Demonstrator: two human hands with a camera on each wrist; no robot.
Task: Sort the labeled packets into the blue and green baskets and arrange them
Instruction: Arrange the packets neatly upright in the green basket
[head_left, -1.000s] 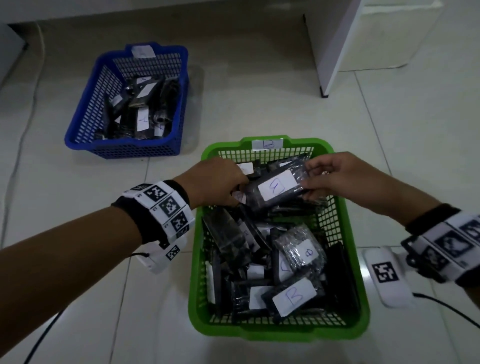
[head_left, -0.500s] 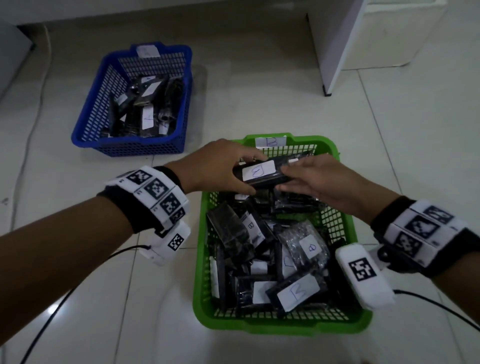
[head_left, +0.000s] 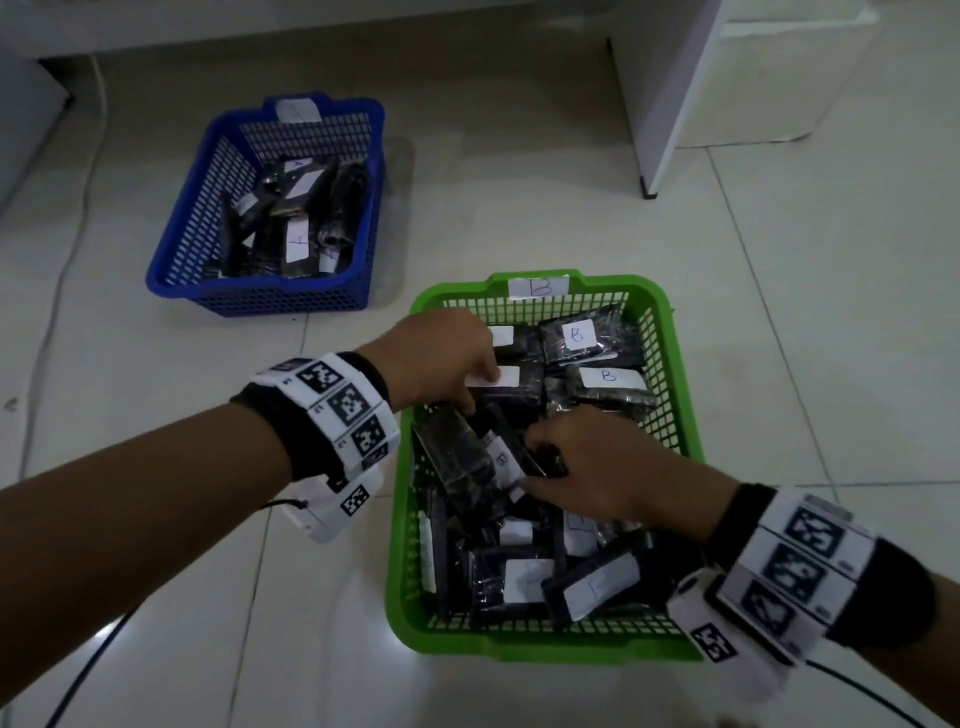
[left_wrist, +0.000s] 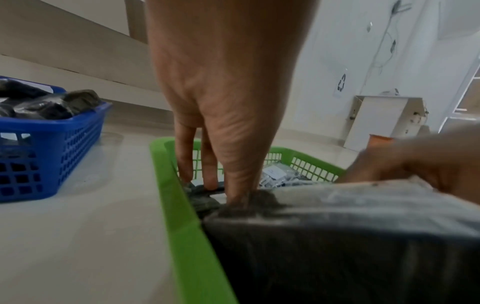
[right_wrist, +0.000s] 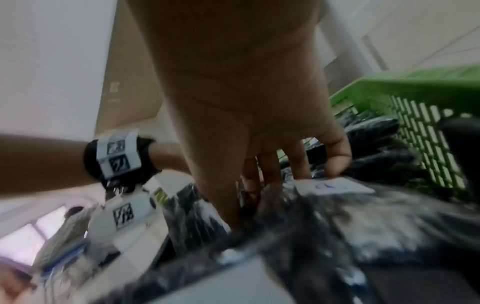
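Both hands are down in the green basket (head_left: 670, 332), arranging. Packets (head_left: 592, 358) lie tidy at its twelve o'clock end, loose ones piled toward six. The left hand (head_left: 441, 358) at ten o'clock presses straight fingers onto a packet. The right hand (head_left: 597, 467), mid-basket, curls fingers round a dark packet (head_left: 540, 457). The blue basket (head_left: 202, 171) sits off at eleven. Next, I'd guess, that packet needs lifting free and laying flat beside the tidy ones
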